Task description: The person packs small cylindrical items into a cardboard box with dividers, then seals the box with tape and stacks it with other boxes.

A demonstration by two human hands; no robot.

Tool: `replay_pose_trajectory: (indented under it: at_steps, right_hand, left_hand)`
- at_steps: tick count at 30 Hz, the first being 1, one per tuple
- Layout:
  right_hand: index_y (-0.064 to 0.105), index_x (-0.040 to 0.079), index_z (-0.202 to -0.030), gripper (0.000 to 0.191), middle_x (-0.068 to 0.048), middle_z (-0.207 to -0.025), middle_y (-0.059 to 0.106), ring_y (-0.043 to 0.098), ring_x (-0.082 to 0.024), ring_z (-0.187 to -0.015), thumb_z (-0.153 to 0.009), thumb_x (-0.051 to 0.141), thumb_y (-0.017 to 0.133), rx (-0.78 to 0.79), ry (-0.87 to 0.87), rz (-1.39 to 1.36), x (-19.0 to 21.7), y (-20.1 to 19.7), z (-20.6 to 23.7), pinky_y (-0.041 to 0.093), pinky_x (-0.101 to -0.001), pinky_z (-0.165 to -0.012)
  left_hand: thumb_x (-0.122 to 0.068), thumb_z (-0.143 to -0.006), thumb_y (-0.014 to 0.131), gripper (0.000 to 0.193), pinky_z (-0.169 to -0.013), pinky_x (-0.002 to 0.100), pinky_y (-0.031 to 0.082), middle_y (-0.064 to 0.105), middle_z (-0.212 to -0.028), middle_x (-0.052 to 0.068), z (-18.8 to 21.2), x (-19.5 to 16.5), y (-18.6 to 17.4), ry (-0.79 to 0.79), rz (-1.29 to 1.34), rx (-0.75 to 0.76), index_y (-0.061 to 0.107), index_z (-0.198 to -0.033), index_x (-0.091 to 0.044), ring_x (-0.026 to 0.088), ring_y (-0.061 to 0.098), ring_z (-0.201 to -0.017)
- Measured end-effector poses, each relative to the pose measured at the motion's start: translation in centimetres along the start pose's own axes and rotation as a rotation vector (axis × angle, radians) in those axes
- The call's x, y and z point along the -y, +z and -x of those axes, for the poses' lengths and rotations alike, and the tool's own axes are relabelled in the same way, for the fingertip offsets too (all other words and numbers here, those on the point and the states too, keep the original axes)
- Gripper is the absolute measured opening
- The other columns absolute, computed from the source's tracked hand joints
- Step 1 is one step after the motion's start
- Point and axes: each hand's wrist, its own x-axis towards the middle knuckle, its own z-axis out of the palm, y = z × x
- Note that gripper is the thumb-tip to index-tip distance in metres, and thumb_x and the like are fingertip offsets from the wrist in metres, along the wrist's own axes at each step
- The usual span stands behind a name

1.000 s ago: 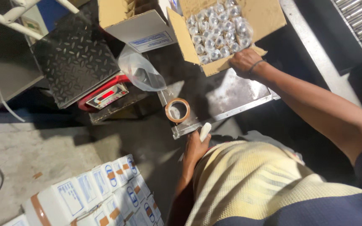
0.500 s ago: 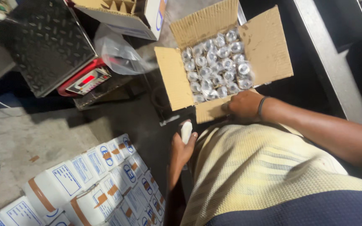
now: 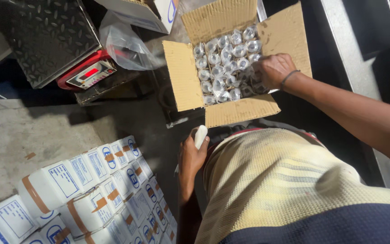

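Note:
An open cardboard box (image 3: pixel 183 77) lies in front of me, packed with several small shiny parts (image 3: pixel 220 68) in clear wrapping. My right hand (image 3: pixel 274 70) reaches into its right side, fingers bent down onto the wrapped parts; whether it grips one is hidden. There is a dark band on that wrist. My left hand (image 3: pixel 191 158) is low beside my body, below the box's front flap, closed around a small white handle-shaped object (image 3: pixel 200 136) that sticks up out of the fist.
A weighing scale stands at the upper left, with a dark chequered platform (image 3: pixel 46 36) and a red display unit (image 3: pixel 89 74). A clear plastic bag (image 3: pixel 125 45) lies next to it. Small white cartons (image 3: pixel 95 190) are stacked at the lower left on concrete floor (image 3: pixel 28 131).
My right hand has moved from the box's front flap into the box, onto the wrapped parts. The box now sits more central in view. My left hand still holds the white object.

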Motion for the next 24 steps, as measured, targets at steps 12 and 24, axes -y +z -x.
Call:
replay_pose_trajectory:
  at_steps: [12,24]
  right_hand:
    - [0.078,0.019,-0.088,0.02,-0.005,-0.08,0.073,0.066,-0.018,-0.078,-0.068,0.02,0.076,0.3,-0.069,0.385,0.3,-0.5,-1.7,0.037,-0.0366,-0.099]
    - [0.081,0.026,-0.095,0.029,-0.004,-0.095,0.078,0.072,-0.023,-0.087,-0.09,0.05,0.067,0.53,-0.21,0.178,-1.3,-1.4,-8.4,0.057,-0.0403,-0.082]
  left_hand:
    - [-0.028,-0.089,0.075,0.044,-0.083,0.05,0.055,0.072,-0.108,0.028,0.4,2.4,4.0,0.06,-0.02,-0.038,0.065,-0.123,0.0,0.046,0.07,-0.099]
    - [-0.034,-0.089,0.071,0.042,-0.079,0.052,0.055,0.073,-0.099,0.027,-0.3,3.0,3.4,0.003,-0.011,-0.089,0.07,-0.115,-0.001,0.046,0.07,-0.094]
